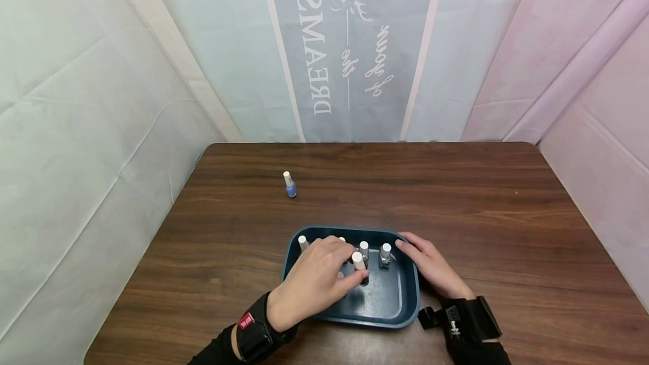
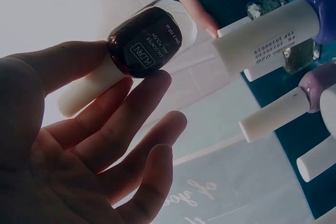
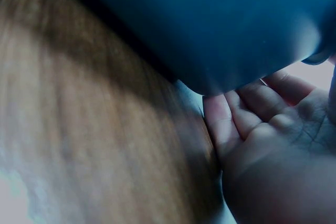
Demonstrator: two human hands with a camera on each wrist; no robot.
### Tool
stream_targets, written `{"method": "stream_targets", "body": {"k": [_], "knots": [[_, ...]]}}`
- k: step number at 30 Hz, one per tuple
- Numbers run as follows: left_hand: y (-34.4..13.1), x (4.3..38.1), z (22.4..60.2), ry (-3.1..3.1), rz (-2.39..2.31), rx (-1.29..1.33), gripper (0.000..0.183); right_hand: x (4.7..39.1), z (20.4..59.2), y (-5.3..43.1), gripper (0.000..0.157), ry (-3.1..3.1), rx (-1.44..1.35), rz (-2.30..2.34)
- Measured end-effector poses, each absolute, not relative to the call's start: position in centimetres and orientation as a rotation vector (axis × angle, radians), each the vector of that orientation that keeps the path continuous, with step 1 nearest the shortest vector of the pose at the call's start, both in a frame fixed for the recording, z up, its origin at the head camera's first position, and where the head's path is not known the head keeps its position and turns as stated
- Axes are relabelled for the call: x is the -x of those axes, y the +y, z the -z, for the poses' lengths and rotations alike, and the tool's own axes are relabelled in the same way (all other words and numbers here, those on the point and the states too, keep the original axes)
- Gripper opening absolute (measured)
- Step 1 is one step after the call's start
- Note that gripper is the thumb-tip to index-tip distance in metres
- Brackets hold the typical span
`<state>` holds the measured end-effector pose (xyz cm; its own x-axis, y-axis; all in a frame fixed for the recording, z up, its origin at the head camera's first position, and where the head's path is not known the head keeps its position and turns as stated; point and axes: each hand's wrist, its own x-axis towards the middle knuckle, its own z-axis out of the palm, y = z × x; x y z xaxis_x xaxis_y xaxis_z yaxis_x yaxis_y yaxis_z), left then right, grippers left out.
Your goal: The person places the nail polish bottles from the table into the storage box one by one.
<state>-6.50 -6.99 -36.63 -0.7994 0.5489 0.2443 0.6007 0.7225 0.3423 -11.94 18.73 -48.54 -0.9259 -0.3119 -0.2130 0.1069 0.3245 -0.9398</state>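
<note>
My left hand (image 1: 314, 275) pinches a dark nail polish bottle (image 1: 358, 261) with a white cap, over the blue tray (image 1: 390, 324). Up close in the left wrist view, the nail polish bottle (image 2: 144, 40) looks nearly black, and thumb and fingers hold it around its neck. Several other white-capped bottles stand in the tray, including a glittery silver one (image 1: 385, 256), a purple one (image 2: 321, 6) and a mauve one (image 2: 316, 85); the left hand partly hides them. My right hand (image 1: 433, 266) grips the tray's right end, thumb over the rim and fingers against the outer wall (image 3: 220, 35).
A periwinkle-blue nail polish bottle (image 1: 291, 189) with a white cap stands on the brown wooden table (image 1: 481, 201), beyond the tray to the left. Pale cloth hangings (image 1: 350, 72) enclose the table at the back and both sides.
</note>
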Motion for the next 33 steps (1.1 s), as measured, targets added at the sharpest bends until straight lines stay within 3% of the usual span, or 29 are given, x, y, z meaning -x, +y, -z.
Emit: {"method": "stream_targets", "body": {"k": [26, 33], "knots": [[-6.2, 5.9, 38.6, -2.839, 0.575, 0.945, 0.016, 12.1, 48.7, 18.7, 0.041, 2.239, 0.206, 1.647], [-6.0, 5.6, 38.5, -2.895, 0.563, 0.957, 0.018, 12.1, 48.8, 18.8, 0.046, 2.226, 0.177, 1.642]]}}
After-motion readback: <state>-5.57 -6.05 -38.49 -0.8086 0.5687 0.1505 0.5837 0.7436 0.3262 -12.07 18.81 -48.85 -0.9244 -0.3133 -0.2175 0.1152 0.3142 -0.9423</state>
